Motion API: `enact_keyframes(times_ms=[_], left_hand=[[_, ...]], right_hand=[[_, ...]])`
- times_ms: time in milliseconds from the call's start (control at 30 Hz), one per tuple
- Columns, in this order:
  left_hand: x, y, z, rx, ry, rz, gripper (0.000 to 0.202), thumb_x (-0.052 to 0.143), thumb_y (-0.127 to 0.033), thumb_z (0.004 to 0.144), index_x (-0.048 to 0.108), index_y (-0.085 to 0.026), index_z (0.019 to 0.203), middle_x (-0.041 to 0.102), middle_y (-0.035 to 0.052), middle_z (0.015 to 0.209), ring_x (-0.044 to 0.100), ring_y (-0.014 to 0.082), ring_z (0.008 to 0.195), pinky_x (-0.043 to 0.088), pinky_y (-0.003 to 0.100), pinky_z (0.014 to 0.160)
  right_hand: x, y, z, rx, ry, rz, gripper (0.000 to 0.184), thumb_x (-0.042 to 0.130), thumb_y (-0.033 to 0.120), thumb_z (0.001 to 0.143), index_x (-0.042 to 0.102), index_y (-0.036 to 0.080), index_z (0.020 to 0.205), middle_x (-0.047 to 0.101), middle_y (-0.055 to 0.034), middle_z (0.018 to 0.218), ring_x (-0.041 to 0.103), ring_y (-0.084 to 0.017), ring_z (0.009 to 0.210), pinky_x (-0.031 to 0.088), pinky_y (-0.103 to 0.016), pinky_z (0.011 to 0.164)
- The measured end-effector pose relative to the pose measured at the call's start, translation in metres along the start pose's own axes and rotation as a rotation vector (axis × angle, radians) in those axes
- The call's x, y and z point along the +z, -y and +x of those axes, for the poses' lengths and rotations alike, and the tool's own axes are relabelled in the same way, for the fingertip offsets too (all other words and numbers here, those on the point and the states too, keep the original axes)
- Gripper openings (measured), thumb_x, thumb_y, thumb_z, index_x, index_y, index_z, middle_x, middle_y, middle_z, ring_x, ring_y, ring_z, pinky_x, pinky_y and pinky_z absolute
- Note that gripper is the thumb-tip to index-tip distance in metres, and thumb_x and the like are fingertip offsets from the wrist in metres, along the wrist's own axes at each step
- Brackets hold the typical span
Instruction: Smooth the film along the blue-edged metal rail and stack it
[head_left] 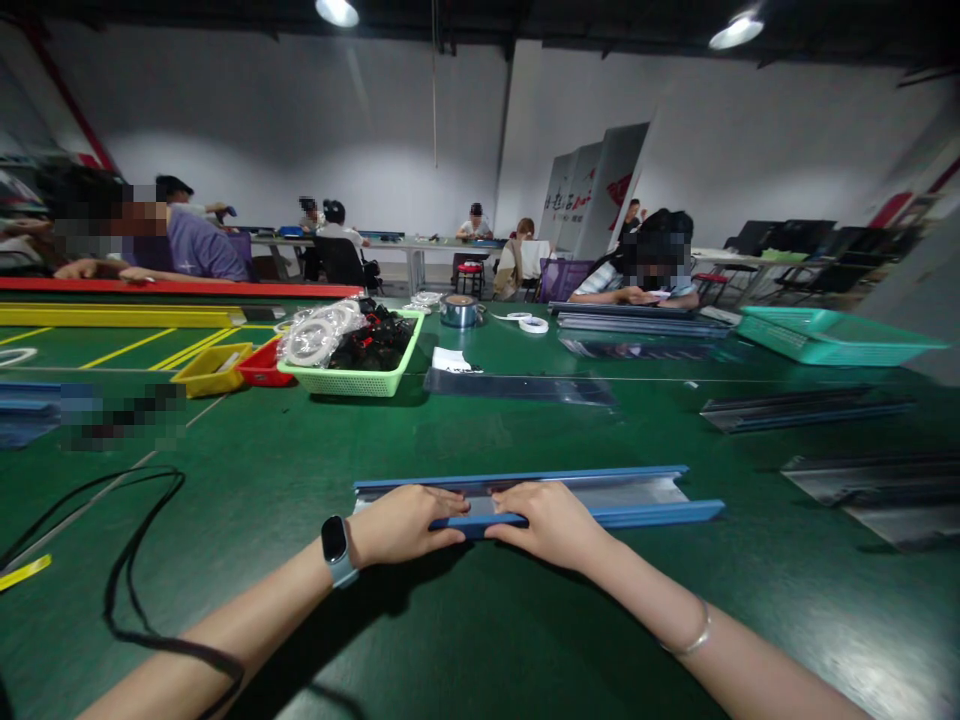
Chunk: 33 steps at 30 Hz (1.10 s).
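Large workshop, a green worktop [337, 440] spreading beneath the blue channel [600, 493]. Channel is lying crosswise before the person, long axis running left to right. Left hand [397, 525] and right hand [551, 525] are both touching it, neither nearer; they are gripping left of its middle. Fingers are partly curled, tips inside the trough, thumbs outside, closing on the near wall. Channel is showing straight, smooth blue walls, a pale silvery bed. Beyond it, a glossy film strip [517, 388] is lying flat; beyond its left end, a perforated light-green basket [352, 383] is sitting.
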<state>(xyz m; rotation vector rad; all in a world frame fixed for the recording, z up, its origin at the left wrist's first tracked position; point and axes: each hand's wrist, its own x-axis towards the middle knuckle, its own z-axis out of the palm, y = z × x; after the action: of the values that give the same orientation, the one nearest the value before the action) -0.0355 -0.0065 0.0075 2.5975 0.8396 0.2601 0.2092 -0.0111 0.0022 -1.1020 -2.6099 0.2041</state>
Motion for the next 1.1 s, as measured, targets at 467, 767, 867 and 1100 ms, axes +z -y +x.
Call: enact_keyframes(times_ms=[467,767,867,1100], left_hand=[[-0.0084,0.0015,-0.0024,-0.019,0.038,-0.011,0.037,0.047,-0.038,0.090,0.058,-0.020,0.120,0.058,0.0051,0.124,0.051,0.0185,0.118,0.037,0.028,0.103],[-0.0034,-0.0007,-0.0029,0.000,-0.035,0.028,0.035,0.048,-0.036,0.089,0.058,-0.020,0.119,0.060,0.0049,0.122,0.055,0.0188,0.114,0.039,0.029,0.101],[-0.0031,-0.0005,-0.0030,-0.006,-0.031,0.043,0.035,0.047,-0.037,0.090,0.058,-0.020,0.119,0.060,0.0050,0.122,0.055,0.0187,0.114,0.039,0.029,0.101],[-0.0018,0.0005,-0.0040,0.002,-0.036,0.041,0.036,0.045,-0.038,0.091,0.057,-0.020,0.120,0.061,0.0054,0.120,0.056,0.0188,0.112,0.040,0.029,0.100]], right_hand=[[-0.0002,0.0057,0.0030,-0.018,0.053,0.042,0.035,0.047,0.043,0.088,0.063,0.023,0.113,0.066,-0.0036,0.113,0.061,-0.021,0.104,0.044,-0.033,0.093],[-0.0007,0.0062,0.0038,-0.011,0.057,0.035,0.035,0.047,0.044,0.088,0.063,0.025,0.113,0.066,-0.0026,0.113,0.061,-0.021,0.103,0.044,-0.033,0.093],[-0.0007,0.0069,0.0034,-0.019,0.043,0.027,0.034,0.048,0.043,0.088,0.063,0.024,0.111,0.067,-0.0031,0.111,0.062,-0.020,0.101,0.044,-0.032,0.092],[0.0055,0.0038,0.0024,-0.056,0.005,0.002,0.034,0.049,0.043,0.088,0.065,0.021,0.108,0.068,-0.0058,0.107,0.063,-0.021,0.099,0.045,-0.032,0.091]])
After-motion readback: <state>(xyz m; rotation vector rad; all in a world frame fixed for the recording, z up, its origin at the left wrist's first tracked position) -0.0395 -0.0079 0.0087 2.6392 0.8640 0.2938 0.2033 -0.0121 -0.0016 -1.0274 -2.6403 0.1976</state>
